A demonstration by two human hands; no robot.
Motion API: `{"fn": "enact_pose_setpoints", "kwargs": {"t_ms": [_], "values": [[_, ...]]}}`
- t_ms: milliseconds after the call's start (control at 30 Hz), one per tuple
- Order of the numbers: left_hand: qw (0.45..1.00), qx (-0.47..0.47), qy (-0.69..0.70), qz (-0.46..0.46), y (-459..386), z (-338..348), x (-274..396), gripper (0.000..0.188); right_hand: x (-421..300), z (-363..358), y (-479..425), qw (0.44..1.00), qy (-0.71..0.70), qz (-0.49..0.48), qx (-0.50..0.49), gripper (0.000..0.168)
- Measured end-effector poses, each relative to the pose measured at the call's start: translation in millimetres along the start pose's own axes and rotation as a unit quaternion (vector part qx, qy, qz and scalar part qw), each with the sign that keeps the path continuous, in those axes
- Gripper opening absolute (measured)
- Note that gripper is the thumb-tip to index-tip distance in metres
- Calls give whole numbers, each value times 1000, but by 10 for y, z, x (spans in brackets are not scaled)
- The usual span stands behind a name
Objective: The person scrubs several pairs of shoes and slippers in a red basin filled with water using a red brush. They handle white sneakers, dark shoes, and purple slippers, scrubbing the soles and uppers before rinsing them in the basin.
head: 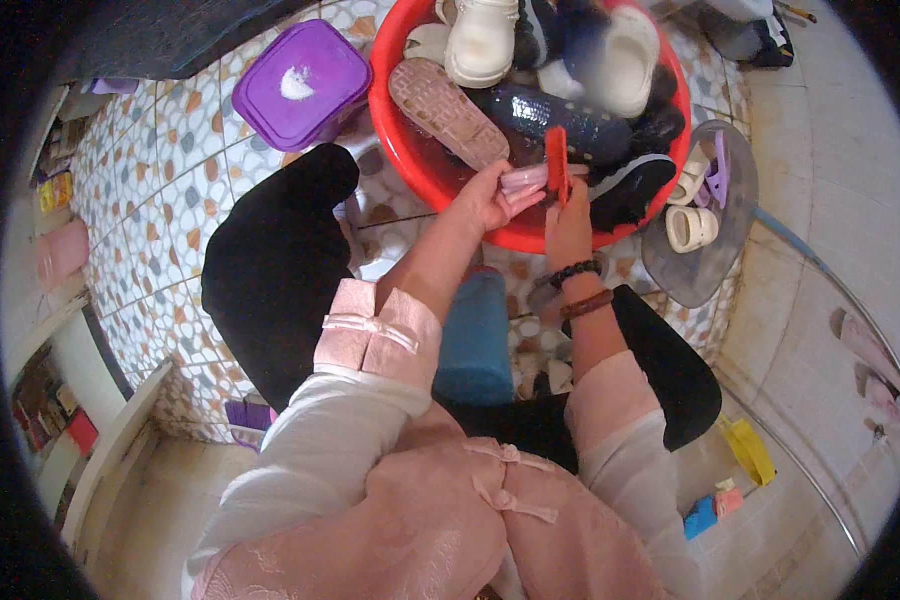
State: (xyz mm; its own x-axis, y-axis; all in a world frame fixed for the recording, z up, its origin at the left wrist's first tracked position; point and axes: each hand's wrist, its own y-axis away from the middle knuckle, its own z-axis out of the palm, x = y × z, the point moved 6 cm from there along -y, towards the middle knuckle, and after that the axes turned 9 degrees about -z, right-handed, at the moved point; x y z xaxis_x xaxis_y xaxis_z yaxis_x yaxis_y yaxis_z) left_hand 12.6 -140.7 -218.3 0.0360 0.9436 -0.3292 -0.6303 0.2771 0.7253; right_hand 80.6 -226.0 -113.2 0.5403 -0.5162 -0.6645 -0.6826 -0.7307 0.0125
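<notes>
My left hand (495, 201) holds a pale pink piece of footwear (523, 178) over the near rim of a red plastic basin (399, 154). Part of that item is hidden by my fingers and the brush. Gripped in my right hand (570, 221) is a red scrubbing brush (556, 159), held upright against the pink item. Dark water and shoes fill the basin. Among them are a pinkish-brown slipper (450, 112) sole up, a white clog (481, 41), a second white clog (630, 64), a shiny dark clog (562, 124) and a black shoe with a white edge (634, 191).
Left of the basin, white powder (296, 84) lies on a purple lidded container (300, 124). To the right, a grey translucent tray (679, 274) holds small cream and purple footwear. A blue cylindrical object (476, 337) stands between my knees. A hose (817, 262) curves along the right.
</notes>
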Motion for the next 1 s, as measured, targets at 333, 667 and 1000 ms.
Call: {"fn": "enact_pose_setpoints", "kwargs": {"t_ms": [333,667,1000], "values": [[996,74,31,30,-319,-290,253,34,-501,415,46,979,97,98,-150,49],[986,128,-8,107,-324,-528,337,23,638,495,-90,965,132,146,-173,44],[963,158,-144,167,-150,-403,340,20,342,655,-96,971,124,122,-164,47]]}}
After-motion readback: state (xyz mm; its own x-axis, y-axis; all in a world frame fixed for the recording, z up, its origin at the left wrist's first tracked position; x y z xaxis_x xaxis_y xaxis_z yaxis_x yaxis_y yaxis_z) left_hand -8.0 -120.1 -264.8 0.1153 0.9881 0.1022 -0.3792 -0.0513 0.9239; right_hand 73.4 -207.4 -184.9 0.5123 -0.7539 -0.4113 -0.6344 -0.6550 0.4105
